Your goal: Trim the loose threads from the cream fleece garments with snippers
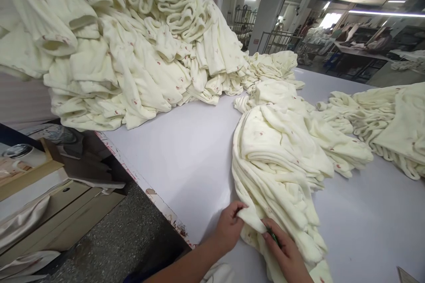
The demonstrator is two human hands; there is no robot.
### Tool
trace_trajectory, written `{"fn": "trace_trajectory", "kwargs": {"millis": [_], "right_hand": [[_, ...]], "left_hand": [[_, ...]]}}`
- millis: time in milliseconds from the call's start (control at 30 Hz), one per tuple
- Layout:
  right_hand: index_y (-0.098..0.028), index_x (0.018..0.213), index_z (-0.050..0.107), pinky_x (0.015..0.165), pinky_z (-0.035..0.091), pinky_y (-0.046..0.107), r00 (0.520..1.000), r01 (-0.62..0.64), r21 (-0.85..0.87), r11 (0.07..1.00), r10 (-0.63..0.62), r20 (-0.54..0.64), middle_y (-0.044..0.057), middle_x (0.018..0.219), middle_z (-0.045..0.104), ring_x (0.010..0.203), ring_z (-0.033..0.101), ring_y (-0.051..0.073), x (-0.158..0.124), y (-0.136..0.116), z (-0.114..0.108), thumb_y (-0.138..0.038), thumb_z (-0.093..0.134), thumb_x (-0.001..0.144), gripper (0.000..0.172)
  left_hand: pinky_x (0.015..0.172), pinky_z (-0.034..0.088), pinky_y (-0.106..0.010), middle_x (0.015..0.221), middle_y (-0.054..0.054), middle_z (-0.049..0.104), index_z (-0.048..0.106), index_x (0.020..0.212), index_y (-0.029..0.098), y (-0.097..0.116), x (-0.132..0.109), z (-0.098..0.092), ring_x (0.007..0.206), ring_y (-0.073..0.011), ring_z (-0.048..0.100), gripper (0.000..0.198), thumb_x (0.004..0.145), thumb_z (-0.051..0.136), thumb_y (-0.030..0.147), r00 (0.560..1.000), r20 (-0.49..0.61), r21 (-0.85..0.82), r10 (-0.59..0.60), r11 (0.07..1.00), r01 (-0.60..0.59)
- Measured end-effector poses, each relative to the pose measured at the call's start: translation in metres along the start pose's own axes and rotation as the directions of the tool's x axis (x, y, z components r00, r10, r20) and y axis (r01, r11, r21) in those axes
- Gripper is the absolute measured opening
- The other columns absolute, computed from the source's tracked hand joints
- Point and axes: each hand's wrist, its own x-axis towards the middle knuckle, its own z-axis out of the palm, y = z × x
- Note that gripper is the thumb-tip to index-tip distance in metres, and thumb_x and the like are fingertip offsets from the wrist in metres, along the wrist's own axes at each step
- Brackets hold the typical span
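My left hand is closed, pinching the edge of a cream fleece garment between thumb and fingers. At the other end of that stretched edge is my right hand, closed around small green thread snips, mostly hidden by the fingers. The snips' tip is at the cloth, but I cannot tell whether the blades are apart. The garment belongs to a loose heap of cream fleece pieces with small reddish prints, lying in front of both hands.
A tall pile of similar garments rises at the back left of the white table. More garments lie to the right. Beyond the table's left edge are a wooden cabinet and a white mug. People work at tables in the background.
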Motion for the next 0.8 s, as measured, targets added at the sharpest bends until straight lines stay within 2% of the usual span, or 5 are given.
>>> {"fn": "trace_trajectory", "kwargs": {"millis": [167, 333, 400, 567, 800], "right_hand": [[-0.017, 0.091, 0.063, 0.074, 0.052, 0.032, 0.987, -0.141, 0.032, 0.989, 0.143, -0.078, 0.007, 0.088, 0.07, 0.085, 0.064, 0.025, 0.011, 0.0, 0.002, -0.057, 0.041, 0.077, 0.048], [-0.019, 0.102, 0.057, 0.098, 0.034, 0.037, 0.973, -0.174, -0.061, 0.983, 0.162, -0.161, 0.009, 0.117, 0.058, 0.115, 0.046, 0.027, 0.001, -0.022, 0.002, -0.059, 0.046, 0.074, 0.051], [-0.02, 0.1, 0.055, 0.095, 0.036, 0.032, 0.982, -0.138, -0.104, 0.985, 0.123, -0.143, 0.008, 0.113, 0.059, 0.111, 0.048, 0.025, -0.008, -0.031, 0.004, -0.058, 0.041, 0.077, 0.047], [-0.022, 0.086, 0.057, 0.061, 0.044, 0.024, 0.996, -0.09, -0.233, 0.968, 0.093, 0.005, 0.002, 0.076, 0.066, 0.07, 0.06, 0.019, -0.02, -0.035, 0.009, -0.057, 0.045, 0.076, 0.038], [-0.024, 0.086, 0.056, 0.06, 0.044, 0.025, 0.99, -0.106, -0.352, 0.93, 0.132, 0.048, 0.003, 0.077, 0.069, 0.068, 0.063, 0.02, -0.016, -0.025, 0.012, -0.06, 0.035, 0.08, 0.042]], "left_hand": [[0.062, 0.038, -0.028, 0.058, -0.002, 0.056, 0.062, 0.064, 0.01, 0.001, 0.016, -0.016, 0.059, -0.0156, 0.049, 0.043, 0.067, 0.059, 0.052, 0.969, 0.143, -0.07, -0.201, 0.975, 0.212], [0.069, 0.041, -0.031, 0.059, -0.005, 0.062, 0.068, 0.069, 0.009, 0.009, 0.015, -0.021, 0.064, -0.0187, 0.055, 0.048, 0.068, 0.059, 0.055, 0.946, 0.174, -0.135, -0.273, 0.945, 0.297], [0.07, 0.041, -0.031, 0.06, -0.006, 0.063, 0.069, 0.071, 0.009, 0.009, 0.014, -0.019, 0.065, -0.0192, 0.056, 0.047, 0.067, 0.061, 0.054, 0.944, 0.171, -0.159, -0.282, 0.938, 0.308], [0.07, 0.042, -0.031, 0.061, -0.006, 0.064, 0.07, 0.074, 0.009, 0.007, 0.016, -0.017, 0.062, -0.0179, 0.056, 0.044, 0.067, 0.062, 0.052, 0.938, 0.19, -0.182, -0.291, 0.928, 0.325], [0.07, 0.041, -0.031, 0.06, -0.006, 0.062, 0.07, 0.072, 0.009, 0.014, 0.014, -0.019, 0.062, -0.0184, 0.056, 0.048, 0.068, 0.06, 0.055, 0.932, 0.205, -0.128, -0.299, 0.936, 0.329]]}}
